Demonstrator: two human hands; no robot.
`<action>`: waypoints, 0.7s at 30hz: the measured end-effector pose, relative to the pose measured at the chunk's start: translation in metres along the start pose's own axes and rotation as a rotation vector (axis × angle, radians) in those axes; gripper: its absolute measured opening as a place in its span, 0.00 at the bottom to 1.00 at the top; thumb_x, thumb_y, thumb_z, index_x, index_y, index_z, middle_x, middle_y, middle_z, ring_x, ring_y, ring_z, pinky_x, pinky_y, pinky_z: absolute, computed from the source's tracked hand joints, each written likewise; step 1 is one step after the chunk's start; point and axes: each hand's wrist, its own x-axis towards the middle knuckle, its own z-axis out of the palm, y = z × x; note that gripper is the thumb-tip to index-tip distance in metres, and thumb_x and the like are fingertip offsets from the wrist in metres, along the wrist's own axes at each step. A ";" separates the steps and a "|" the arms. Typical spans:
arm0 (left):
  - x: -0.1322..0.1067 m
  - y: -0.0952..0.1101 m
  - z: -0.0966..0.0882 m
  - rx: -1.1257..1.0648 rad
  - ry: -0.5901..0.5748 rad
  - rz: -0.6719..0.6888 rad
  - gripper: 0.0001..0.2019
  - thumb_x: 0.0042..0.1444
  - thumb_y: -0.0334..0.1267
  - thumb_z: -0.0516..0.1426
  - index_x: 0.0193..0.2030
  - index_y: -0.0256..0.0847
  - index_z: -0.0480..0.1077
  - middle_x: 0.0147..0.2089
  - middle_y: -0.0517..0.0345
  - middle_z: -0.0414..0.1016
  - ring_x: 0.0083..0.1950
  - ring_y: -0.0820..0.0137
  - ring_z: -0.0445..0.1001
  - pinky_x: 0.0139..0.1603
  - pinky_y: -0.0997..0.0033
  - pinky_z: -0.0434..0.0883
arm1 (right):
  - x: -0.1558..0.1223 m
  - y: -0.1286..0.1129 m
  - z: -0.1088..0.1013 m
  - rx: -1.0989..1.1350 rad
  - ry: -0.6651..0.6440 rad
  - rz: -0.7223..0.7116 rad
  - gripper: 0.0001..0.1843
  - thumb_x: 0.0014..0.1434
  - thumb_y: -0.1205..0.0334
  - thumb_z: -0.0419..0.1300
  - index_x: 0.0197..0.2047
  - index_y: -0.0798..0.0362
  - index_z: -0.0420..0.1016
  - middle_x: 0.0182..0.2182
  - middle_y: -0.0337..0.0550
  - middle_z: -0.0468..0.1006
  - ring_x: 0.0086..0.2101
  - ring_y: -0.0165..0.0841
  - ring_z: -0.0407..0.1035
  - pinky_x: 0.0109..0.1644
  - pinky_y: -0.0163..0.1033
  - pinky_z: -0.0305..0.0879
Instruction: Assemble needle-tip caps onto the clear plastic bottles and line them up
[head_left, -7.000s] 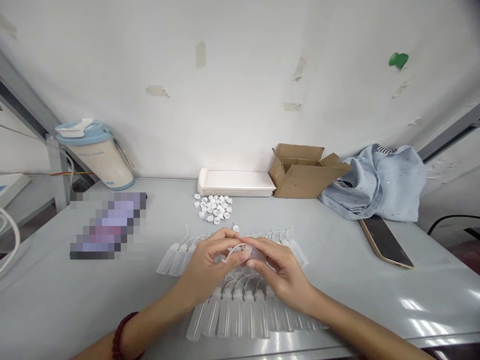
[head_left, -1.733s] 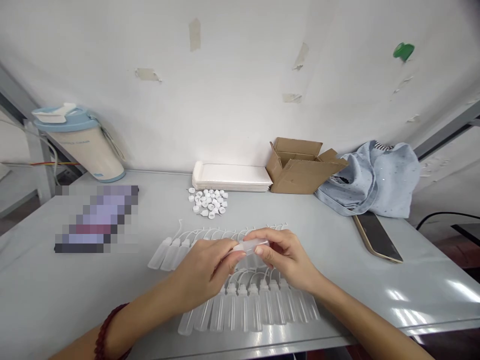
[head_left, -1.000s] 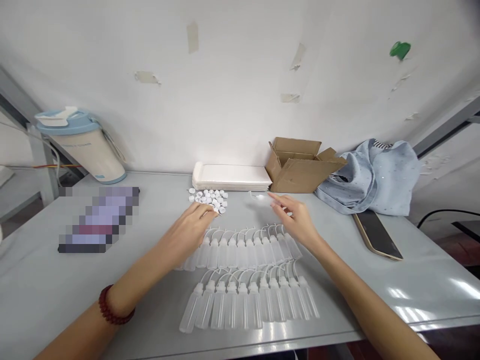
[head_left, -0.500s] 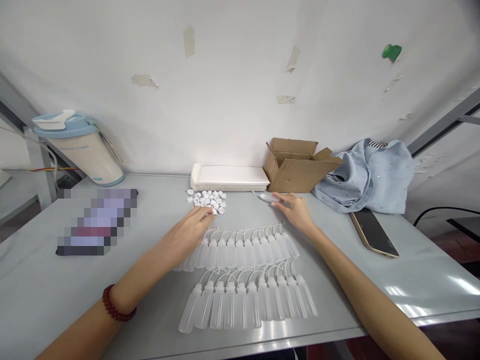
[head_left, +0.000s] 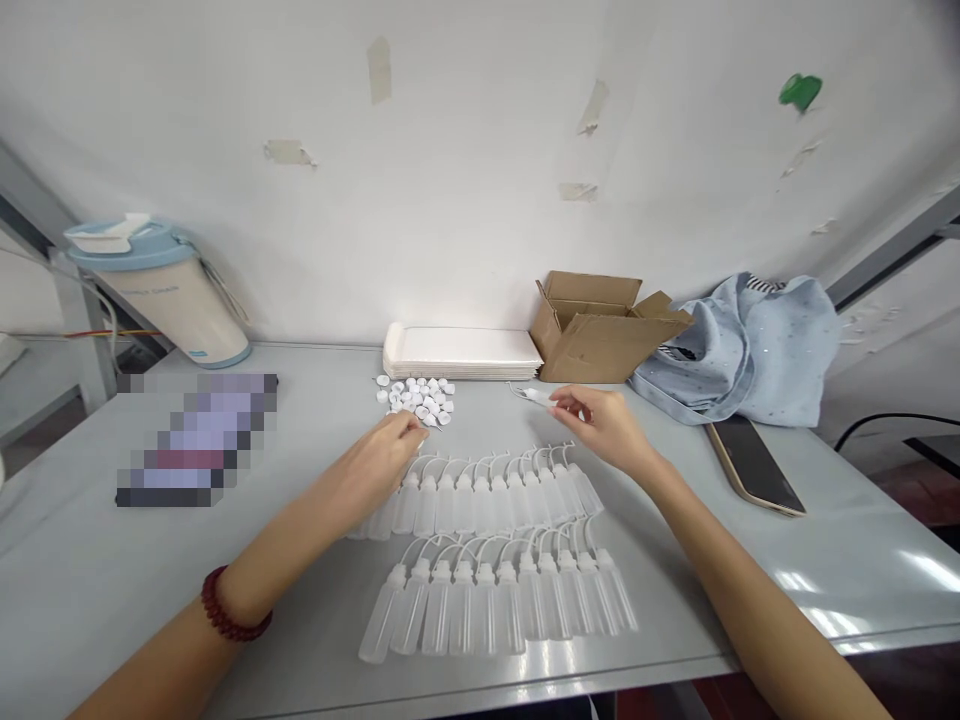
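Note:
My left hand (head_left: 386,450) is closed in a pinch at the near edge of a pile of small white caps (head_left: 421,396), some with thin metal pins. What its fingertips hold, if anything, is hidden. My right hand (head_left: 600,425) grips the base of a small translucent squeeze bottle (head_left: 536,396) between thumb and fingers. The bottle lies nearly level, its neck and thin strap pointing left. Between my forearms lie two rows of similar bottles, a back row (head_left: 480,505) and a front row (head_left: 480,610), with curved straps at their necks.
Behind the caps is a stack of white trays (head_left: 465,350), beside an open cardboard box (head_left: 607,345). A blue cloth bag (head_left: 780,350) and a phone (head_left: 754,465) are at right. At left stand a tumbler (head_left: 180,305) and a pixelated flat object (head_left: 195,440).
My right hand has shifted slightly right, and its fingers have curled more around the bottle's base. My left hand stays by the caps. The view has moved a little.

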 end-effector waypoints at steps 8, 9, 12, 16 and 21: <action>0.003 0.003 -0.002 0.116 0.008 0.050 0.12 0.62 0.27 0.44 0.39 0.35 0.68 0.40 0.47 0.67 0.43 0.59 0.67 0.42 0.58 0.68 | -0.012 -0.028 -0.033 -0.065 -0.613 0.082 0.12 0.52 0.67 0.52 0.18 0.54 0.64 0.15 0.35 0.68 0.18 0.26 0.58 0.23 0.32 0.54; 0.003 0.004 -0.002 0.121 0.020 0.051 0.12 0.62 0.28 0.44 0.40 0.34 0.68 0.41 0.47 0.67 0.44 0.59 0.67 0.43 0.58 0.68 | -0.013 -0.028 -0.036 -0.088 -0.675 0.106 0.13 0.52 0.66 0.52 0.17 0.54 0.62 0.14 0.36 0.68 0.18 0.26 0.57 0.23 0.32 0.54; 0.004 0.008 -0.003 0.126 0.058 0.053 0.10 0.63 0.29 0.45 0.42 0.35 0.67 0.43 0.47 0.67 0.46 0.59 0.66 0.45 0.58 0.68 | -0.015 -0.027 -0.042 -0.086 -0.821 0.224 0.13 0.52 0.64 0.51 0.17 0.53 0.61 0.14 0.37 0.70 0.16 0.27 0.60 0.22 0.32 0.56; 0.004 0.013 -0.006 0.128 0.092 0.074 0.10 0.64 0.30 0.45 0.43 0.36 0.66 0.44 0.48 0.67 0.46 0.60 0.66 0.44 0.59 0.68 | -0.017 -0.023 -0.044 -0.064 -0.905 0.328 0.12 0.50 0.62 0.54 0.18 0.52 0.60 0.14 0.39 0.72 0.17 0.29 0.66 0.23 0.33 0.59; 0.002 0.015 -0.006 0.108 0.156 0.110 0.09 0.63 0.30 0.45 0.44 0.38 0.65 0.44 0.49 0.70 0.45 0.61 0.68 0.45 0.58 0.69 | -0.016 -0.016 -0.040 -0.041 -0.924 0.351 0.15 0.50 0.59 0.54 0.16 0.52 0.60 0.15 0.40 0.72 0.17 0.31 0.67 0.24 0.35 0.61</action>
